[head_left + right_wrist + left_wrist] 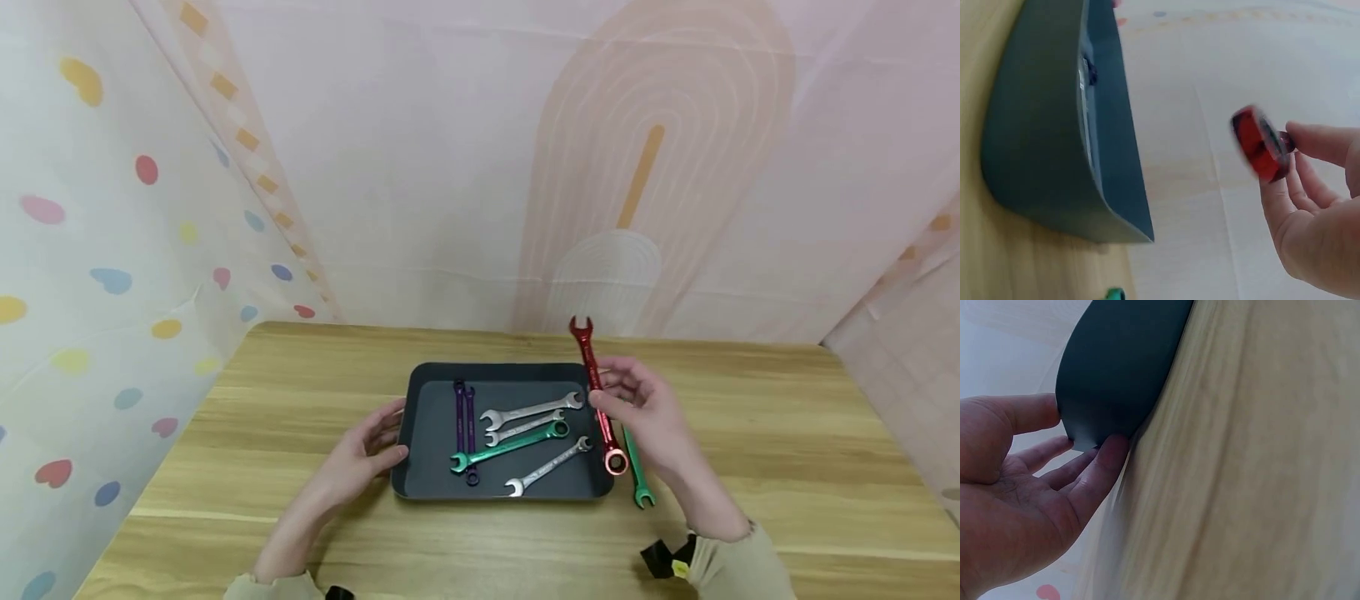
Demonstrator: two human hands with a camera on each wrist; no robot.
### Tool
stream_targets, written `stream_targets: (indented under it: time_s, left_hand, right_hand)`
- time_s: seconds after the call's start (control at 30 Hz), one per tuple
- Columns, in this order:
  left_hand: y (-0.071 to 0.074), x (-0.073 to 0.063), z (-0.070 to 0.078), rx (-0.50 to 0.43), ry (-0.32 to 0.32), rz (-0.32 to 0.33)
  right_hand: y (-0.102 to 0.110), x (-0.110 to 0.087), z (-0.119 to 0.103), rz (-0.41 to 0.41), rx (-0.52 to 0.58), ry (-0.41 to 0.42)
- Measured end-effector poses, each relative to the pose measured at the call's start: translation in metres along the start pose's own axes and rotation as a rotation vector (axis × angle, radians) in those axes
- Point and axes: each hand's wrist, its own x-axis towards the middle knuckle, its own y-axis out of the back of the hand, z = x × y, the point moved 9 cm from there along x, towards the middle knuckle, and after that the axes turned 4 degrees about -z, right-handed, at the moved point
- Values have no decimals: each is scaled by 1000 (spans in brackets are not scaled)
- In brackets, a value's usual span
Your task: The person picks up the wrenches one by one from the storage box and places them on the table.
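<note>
My right hand [651, 417] pinches a red combination wrench [591, 358] between thumb and fingers. The wrench is tilted, its open end up and its ring end [1260, 144] low beside the tray's right rim. On the left, my left hand [360, 458] grips the dark grey tray [431, 483] by its side, thumb at the rim and fingers against the outer wall [1116, 369]. Inside the tray lie silver wrenches [532, 410], two purple wrenches [461, 425] and a green wrench [510, 447] that crosses over the purple ones.
Another green wrench [637, 471] lies on the wooden table [525, 550] just right of the tray, partly hidden by the right hand. A patterned cloth [420, 208] hangs behind the table's far edge, with a dotted one [112, 375] along the left side.
</note>
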Motion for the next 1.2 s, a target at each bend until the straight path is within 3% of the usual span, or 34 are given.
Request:
stream_targets:
  time_s: [0.17, 0.43, 0.8, 1.2]
  left_hand:
    - [3, 1, 2, 12, -5, 9]
    - [5, 3, 5, 29, -26, 8]
    - [3, 3, 5, 23, -22, -3]
    - [0, 4, 1, -1, -24, -8]
  right_hand:
    - [24, 0, -3, 76, 142, -15]
    - [47, -6, 8, 104, 158, -69]
    - [70, -25, 29, 84, 74, -115]
    - [81, -32, 50, 69, -83, -248]
